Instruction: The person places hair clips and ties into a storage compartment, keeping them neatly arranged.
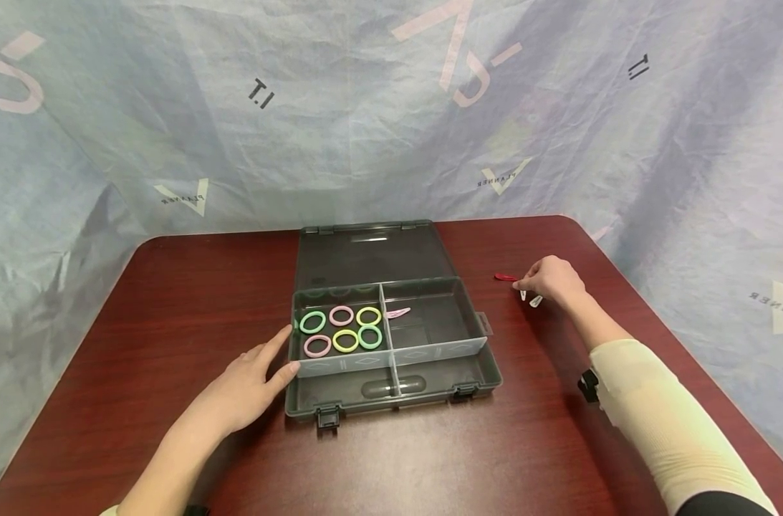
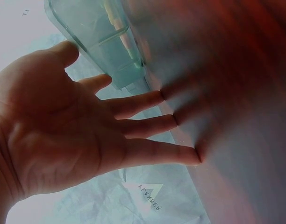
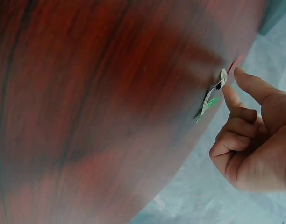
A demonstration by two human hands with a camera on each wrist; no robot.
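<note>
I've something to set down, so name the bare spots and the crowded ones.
Bare: the tabletop before the box, and left of it, beyond the left hand. The right large compartment is bare except for a pink clip. Crowded: the left large compartment, with six rings, and the spot by the right hand, with a red clip and white clips.

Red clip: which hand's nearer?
Right. The right hand is just beside the red clip, on its right in the head view. The left hand is much farther away, at the left side of the open box.
</note>
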